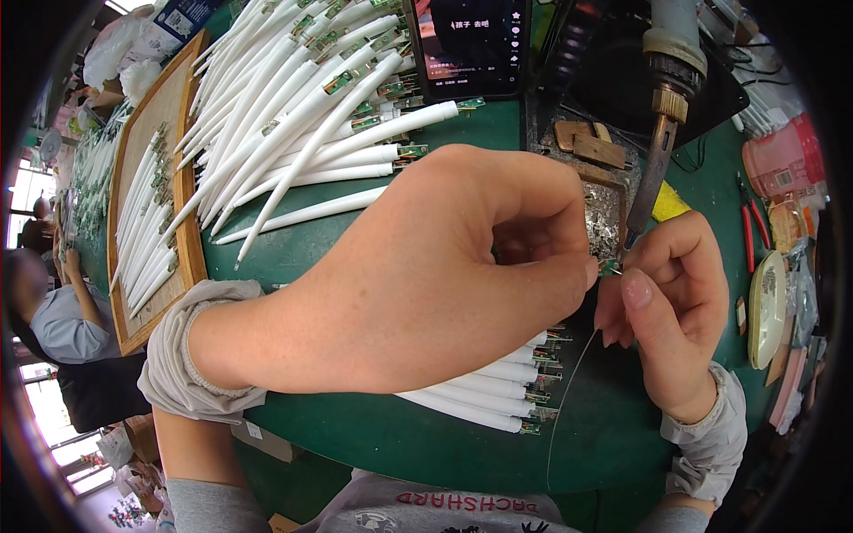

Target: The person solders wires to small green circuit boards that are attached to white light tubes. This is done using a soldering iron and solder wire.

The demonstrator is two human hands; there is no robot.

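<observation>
Two hands nearly meet: your left hand (pixel 435 275) pinches a small green circuit board (pixel 609 266) just below the soldering iron (pixel 668 105), while your right hand (pixel 680 311) appears closed on a thin wire (pixel 552 435). You seem to be soldering; steady alignment is called for, avoiding the tip. White tubes (pixel 400 127) crowd the counter (pixel 355 435).

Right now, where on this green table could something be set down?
The tabletop is bare between the thin wire and the right cuff, and below the left forearm in view, left of the lower white sticks. Crowded: upper left, with the white stick pile, and along the right edge, with pliers and a dish.
</observation>
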